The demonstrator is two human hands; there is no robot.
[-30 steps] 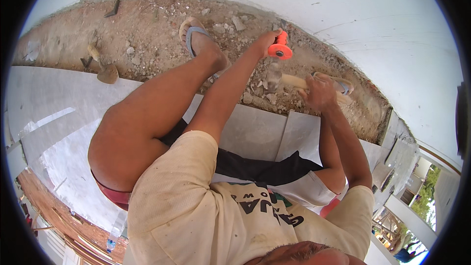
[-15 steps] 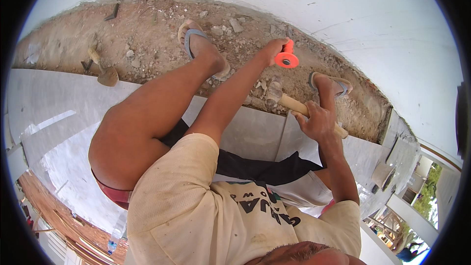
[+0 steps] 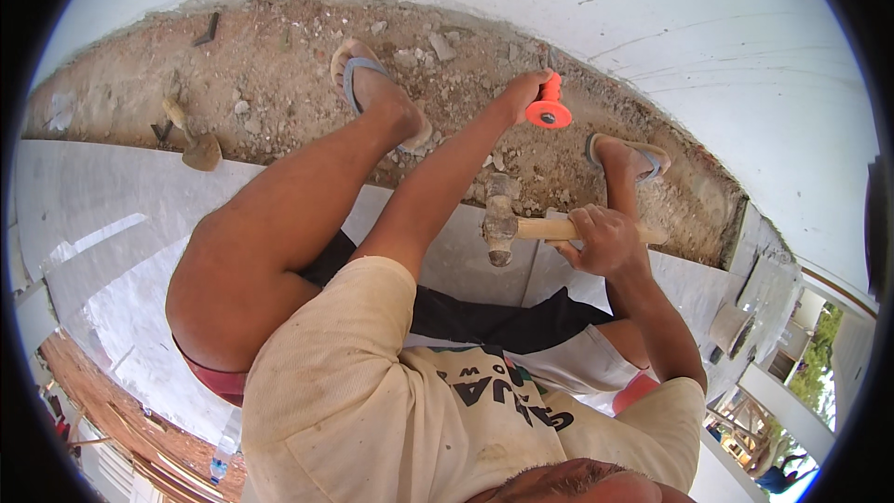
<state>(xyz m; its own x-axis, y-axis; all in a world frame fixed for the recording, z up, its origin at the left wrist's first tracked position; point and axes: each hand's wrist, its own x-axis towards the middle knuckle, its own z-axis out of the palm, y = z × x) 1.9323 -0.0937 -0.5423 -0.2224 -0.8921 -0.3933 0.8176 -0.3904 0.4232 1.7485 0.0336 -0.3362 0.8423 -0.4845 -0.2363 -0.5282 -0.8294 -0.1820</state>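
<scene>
My left hand point(image 3: 526, 98) is wrapped round the orange grip of a chisel point(image 3: 549, 114). Its round guard faces up toward me, and the thin metal shaft points away to the foot of the white wall; I cannot make out whether the tip touches. In my right hand point(image 3: 603, 237) is a hammer point(image 3: 500, 221), its pale wooden handle gripped about midway along. The metal head sits to the left of that hand, nearer to me than the chisel and apart from it, over the edge of the grey tiles point(image 3: 475, 256).
Broken rubble point(image 3: 442, 47) litters the dirt strip point(image 3: 279, 65) along the white wall point(image 3: 652, 28). My sandalled feet stand in that strip, on either side of the chisel. A trowel point(image 3: 200, 149) lies at the left by the tile edge. Behind, a plastic bottle point(image 3: 223, 452) stands.
The hammer has swung back toward me and to the left, its head turning away from the chisel. My left hand and the chisel have hardly shifted.
</scene>
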